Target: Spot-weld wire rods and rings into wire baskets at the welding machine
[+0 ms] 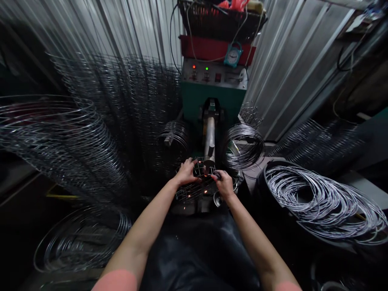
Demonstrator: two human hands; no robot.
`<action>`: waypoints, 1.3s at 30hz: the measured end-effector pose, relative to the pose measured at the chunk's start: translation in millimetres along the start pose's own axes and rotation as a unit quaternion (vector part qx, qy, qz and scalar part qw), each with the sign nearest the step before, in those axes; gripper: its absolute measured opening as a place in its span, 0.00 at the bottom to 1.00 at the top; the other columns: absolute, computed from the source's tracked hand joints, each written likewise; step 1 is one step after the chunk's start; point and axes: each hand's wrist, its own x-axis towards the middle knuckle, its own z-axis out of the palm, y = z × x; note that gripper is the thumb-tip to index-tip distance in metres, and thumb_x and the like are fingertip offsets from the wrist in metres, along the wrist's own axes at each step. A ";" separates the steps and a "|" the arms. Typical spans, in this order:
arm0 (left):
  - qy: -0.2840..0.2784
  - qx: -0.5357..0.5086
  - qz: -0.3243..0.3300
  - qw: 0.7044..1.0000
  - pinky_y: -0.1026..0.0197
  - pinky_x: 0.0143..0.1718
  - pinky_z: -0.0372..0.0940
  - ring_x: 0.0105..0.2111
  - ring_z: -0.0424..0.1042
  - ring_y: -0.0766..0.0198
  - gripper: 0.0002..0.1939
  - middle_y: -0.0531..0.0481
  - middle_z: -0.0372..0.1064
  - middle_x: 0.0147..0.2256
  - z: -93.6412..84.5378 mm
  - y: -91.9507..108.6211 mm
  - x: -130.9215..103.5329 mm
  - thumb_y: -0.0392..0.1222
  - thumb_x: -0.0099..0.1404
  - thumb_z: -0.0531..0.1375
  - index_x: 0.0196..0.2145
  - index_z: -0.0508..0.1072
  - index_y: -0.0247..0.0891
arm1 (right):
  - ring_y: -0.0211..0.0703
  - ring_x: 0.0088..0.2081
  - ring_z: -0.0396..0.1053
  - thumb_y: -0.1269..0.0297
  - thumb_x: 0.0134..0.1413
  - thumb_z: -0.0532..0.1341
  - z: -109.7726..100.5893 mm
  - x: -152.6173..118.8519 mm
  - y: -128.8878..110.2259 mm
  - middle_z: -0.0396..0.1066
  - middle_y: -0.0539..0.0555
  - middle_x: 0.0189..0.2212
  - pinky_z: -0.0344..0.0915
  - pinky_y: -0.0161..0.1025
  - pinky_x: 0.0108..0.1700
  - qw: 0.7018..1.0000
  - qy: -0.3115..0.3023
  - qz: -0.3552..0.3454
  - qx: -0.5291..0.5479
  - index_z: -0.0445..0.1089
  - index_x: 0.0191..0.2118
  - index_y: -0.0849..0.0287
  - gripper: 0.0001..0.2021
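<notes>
A wire basket frame (189, 191) sits under the electrode arm (209, 141) of a green machine (194, 97), and orange sparks fly around the arm's tip. My left hand (186, 172) grips the frame's left side, thumb and fingers on the wires. On the right side, my right hand (224, 184) is closed at the frame's edge, close to the electrode tip; a small dark piece shows at its fingertips, too small to identify. A round metal cup (217, 199) is just below my right hand.
Stacked wire frames (60, 133) rise on the left. Wire coils hang beside the machine, left (174, 135) and right (245, 145). A black tub (269, 190) of wire rings (321, 198) stands right. A blue clock (233, 55) hangs on the machine.
</notes>
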 end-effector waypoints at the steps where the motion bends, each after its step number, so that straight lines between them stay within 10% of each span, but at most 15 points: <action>1: -0.001 0.001 0.001 1.000 0.40 0.60 0.46 0.62 0.45 0.42 0.49 0.31 0.46 0.61 0.3 -0.4 -0.3 0.48 0.43 0.70 0.59 0.55 0.35 | 0.43 0.35 0.68 0.60 0.44 0.64 -1.9 -5.1 3.6 0.71 0.53 0.32 0.63 0.38 0.39 0.997 0.016 0.048 0.060 0.70 0.35 0.58 0.11; 6: -0.008 0.010 0.004 1.000 0.39 0.59 0.47 0.62 0.45 0.42 0.49 0.32 0.46 0.61 -0.4 -1.9 -0.9 0.49 0.44 0.69 0.60 0.54 0.37 | 0.36 0.21 0.61 0.61 0.42 0.62 -19.8 -50.6 26.4 0.65 0.47 0.21 0.59 0.32 0.21 0.889 0.017 0.310 0.335 0.67 0.34 0.59 0.11; 15: -0.037 0.032 0.027 0.998 0.34 0.59 0.38 0.64 0.41 0.43 0.52 0.27 0.42 0.62 -9.2 0.2 0.6 0.52 0.44 0.68 0.61 0.50 0.34 | 0.36 0.21 0.67 0.70 0.41 0.64 -61.7 -126.5 46.5 0.66 0.47 0.20 0.68 0.34 0.25 0.776 0.010 0.424 0.467 0.66 0.29 0.58 0.07; 21: -0.091 -0.002 -0.018 0.996 0.26 0.55 0.28 0.64 0.30 0.40 0.69 0.25 0.29 0.64 -10.7 -48.7 -34.9 0.53 0.37 0.71 0.64 0.31 0.36 | 0.42 0.26 0.70 0.57 0.41 0.65 -73.6 -164.7 55.3 0.71 0.49 0.25 0.70 0.37 0.27 0.897 0.103 0.331 0.275 0.70 0.34 0.55 0.12; 25: -0.037 -0.097 -0.052 0.993 0.33 0.59 0.34 0.64 0.39 0.42 0.63 0.29 0.37 0.64 8.0 -76.1 -50.3 0.44 0.39 0.71 0.64 0.37 0.38 | 0.50 0.36 0.73 0.53 0.43 0.64 -67.7 -197.1 67.9 0.74 0.54 0.31 0.69 0.41 0.39 0.974 0.016 0.216 0.072 0.73 0.32 0.54 0.12; 32: 0.131 -0.186 -0.103 0.968 0.48 0.60 0.49 0.61 0.51 0.48 0.46 0.37 0.51 0.60 26.8 -67.6 -72.8 0.47 0.41 0.71 0.56 0.57 0.37 | 0.48 0.33 0.73 0.60 0.46 0.59 -76.8 -169.7 31.3 0.75 0.53 0.29 0.69 0.42 0.39 0.976 -0.161 0.145 0.005 0.72 0.36 0.54 0.10; 39: 0.083 -0.016 -0.003 0.996 0.43 0.61 0.48 0.62 0.48 0.43 0.47 0.37 0.48 0.61 13.7 -15.7 -137.3 0.46 0.40 0.70 0.57 0.58 0.37 | 0.43 0.38 0.72 0.68 0.51 0.56 -61.9 -95.3 -79.1 0.76 0.51 0.34 0.66 0.36 0.41 0.898 -0.436 0.017 0.051 0.75 0.38 0.58 0.11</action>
